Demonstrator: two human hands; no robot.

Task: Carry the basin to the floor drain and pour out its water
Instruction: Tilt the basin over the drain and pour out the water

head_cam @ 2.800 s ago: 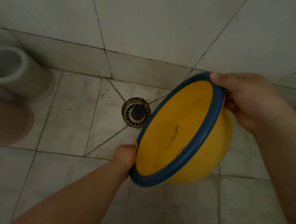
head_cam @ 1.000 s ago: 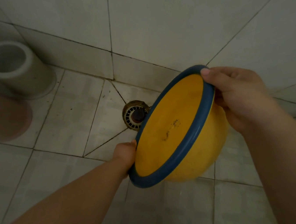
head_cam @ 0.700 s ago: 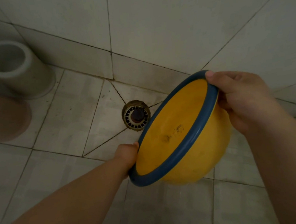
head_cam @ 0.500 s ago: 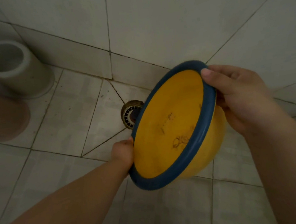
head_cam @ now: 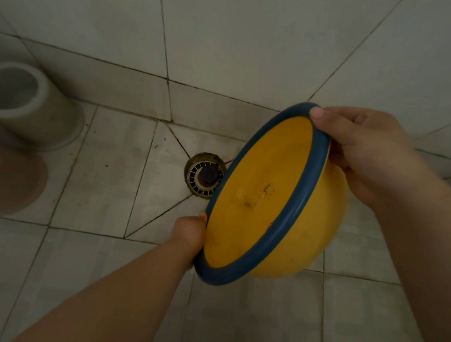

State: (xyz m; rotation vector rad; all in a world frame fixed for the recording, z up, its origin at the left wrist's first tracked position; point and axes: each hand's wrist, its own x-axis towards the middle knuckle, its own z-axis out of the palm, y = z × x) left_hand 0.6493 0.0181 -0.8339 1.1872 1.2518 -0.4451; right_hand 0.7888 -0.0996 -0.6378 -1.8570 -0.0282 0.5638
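A yellow basin [head_cam: 258, 200] with a dark blue rim is held in the air, tilted steeply so its mouth faces left toward the floor drain [head_cam: 205, 176]. My left hand [head_cam: 190, 231] grips the low rim edge. My right hand [head_cam: 367, 153] grips the high rim edge, thumb over the blue band. The round drain grate sits in the tiled floor corner, its right side hidden behind the basin's rim. I see no water inside the basin, only a few dark specks on its bottom.
A pale upturned cylinder [head_cam: 24, 105] and a pinkish one [head_cam: 2, 172] stand on the floor at the left. Tiled walls [head_cam: 261, 41] meet close behind the drain. Grey floor tiles [head_cam: 90, 190] spread between the cylinders and the drain.
The basin rocked between steeper and flatter tilts over the last seconds; its mouth now faces me less than half a second ago. Both hands kept their hold on the rim.
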